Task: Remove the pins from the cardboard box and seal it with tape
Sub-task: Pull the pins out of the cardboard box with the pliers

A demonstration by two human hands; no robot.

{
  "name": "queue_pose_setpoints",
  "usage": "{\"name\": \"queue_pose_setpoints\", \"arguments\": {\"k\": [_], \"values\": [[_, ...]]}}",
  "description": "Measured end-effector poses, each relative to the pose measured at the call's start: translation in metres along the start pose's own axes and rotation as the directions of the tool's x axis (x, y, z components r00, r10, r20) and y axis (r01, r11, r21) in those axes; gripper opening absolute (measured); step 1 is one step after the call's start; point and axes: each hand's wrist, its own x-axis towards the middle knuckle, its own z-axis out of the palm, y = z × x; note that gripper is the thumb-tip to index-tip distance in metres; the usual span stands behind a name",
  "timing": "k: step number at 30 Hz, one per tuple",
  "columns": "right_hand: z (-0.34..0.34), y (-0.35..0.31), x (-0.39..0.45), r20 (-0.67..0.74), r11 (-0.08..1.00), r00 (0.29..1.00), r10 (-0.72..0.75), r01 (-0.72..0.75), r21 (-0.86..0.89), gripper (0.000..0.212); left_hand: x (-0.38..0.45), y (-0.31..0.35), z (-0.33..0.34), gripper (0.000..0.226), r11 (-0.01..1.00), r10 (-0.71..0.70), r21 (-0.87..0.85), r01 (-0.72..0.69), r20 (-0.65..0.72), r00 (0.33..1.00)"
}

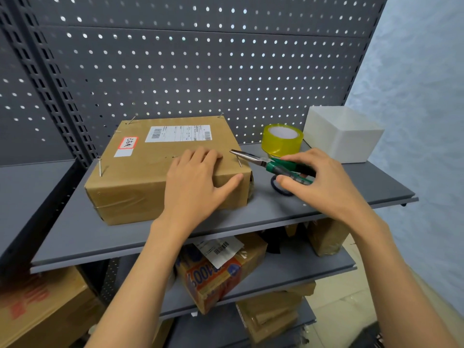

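Cardboard box [160, 172] flat on grey shelf [75, 237], pins standing at its corners. Left hand [194, 183] spread open on lid, thumb over front edge, likely bracing against the pull. Right hand [324, 182] curled round green-handled pliers [271, 164], nose aimed at near-right pin [239, 162], not yet biting. Tape roll [282, 139] waiting just behind, beside white container [344, 134].
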Motion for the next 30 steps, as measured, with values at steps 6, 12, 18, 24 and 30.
{"name": "queue_pose_setpoints", "arguments": {"k": [6, 12, 18, 24, 30], "values": [[-0.0021, 0.003, -0.0042, -0.005, 0.999, 1.0, 0.017, -0.017, -0.049, 0.044, -0.0004, 0.0003, 0.0004, 0.061, 1.0, 0.007, -0.004, -0.007, -0.009, 1.0], [-0.0005, -0.0005, -0.0047, 0.031, 0.995, 0.999, 0.014, -0.011, -0.098, 0.041, -0.0013, 0.0003, 0.002, 0.059, 1.0, 0.011, -0.002, -0.011, -0.023, 1.0], [-0.0001, -0.0001, -0.0044, 0.046, 0.999, 0.999, 0.029, -0.027, -0.036, 0.03, -0.0017, -0.0003, 0.0035, 0.056, 1.0, 0.017, -0.005, -0.018, -0.052, 0.999], [0.0019, 0.0022, -0.004, 0.03, 0.998, 0.999, 0.037, -0.038, 0.041, 0.026, -0.0016, 0.0002, 0.0046, 0.052, 1.0, 0.006, 0.007, -0.005, -0.078, 0.997], [0.0039, 0.0043, 0.0003, 0.031, 0.995, 0.999, 0.034, -0.037, 0.09, 0.025, -0.0012, -0.0002, 0.0047, 0.053, 1.0, 0.009, 0.006, -0.009, -0.077, 0.997]]}}
